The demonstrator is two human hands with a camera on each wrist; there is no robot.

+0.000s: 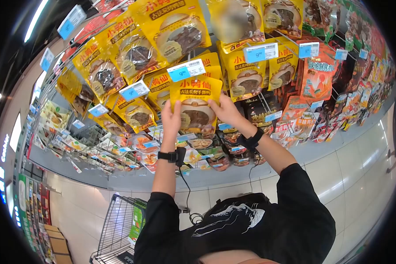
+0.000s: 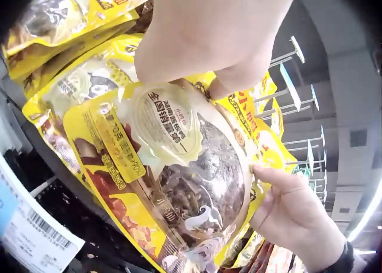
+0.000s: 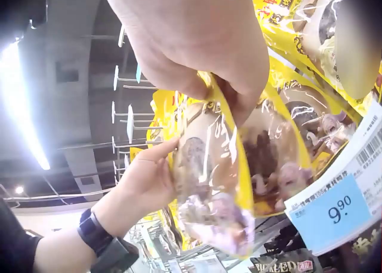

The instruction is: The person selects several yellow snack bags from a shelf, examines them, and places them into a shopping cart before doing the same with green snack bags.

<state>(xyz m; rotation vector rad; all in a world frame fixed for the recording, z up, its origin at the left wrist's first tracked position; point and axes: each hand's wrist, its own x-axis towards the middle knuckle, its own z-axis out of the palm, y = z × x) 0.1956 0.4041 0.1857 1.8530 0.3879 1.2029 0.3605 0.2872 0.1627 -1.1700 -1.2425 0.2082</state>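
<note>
A yellow snack bag point(image 1: 195, 93), with a clear window over dark brown pieces, is held up by both hands in front of the hanging rack. My left hand point(image 1: 172, 115) pinches its left edge, thumb on the front face. On the opposite edge, my right hand point(image 1: 227, 111) pinches near the upper corner. From the left wrist view the bag's front point(image 2: 200, 165) faces the camera, its window shiny. In the right wrist view the same bag point(image 3: 209, 147) appears edge-on, and similar yellow bags hang close behind it.
Rows of yellow bags point(image 1: 174, 33) hang on hooks above and around the hands. Price tags point(image 1: 186, 70) jut out in front. Orange packets point(image 1: 317, 75) hang to the right. A wire shopping cart point(image 1: 112, 229) stands at the lower left on the tiled floor.
</note>
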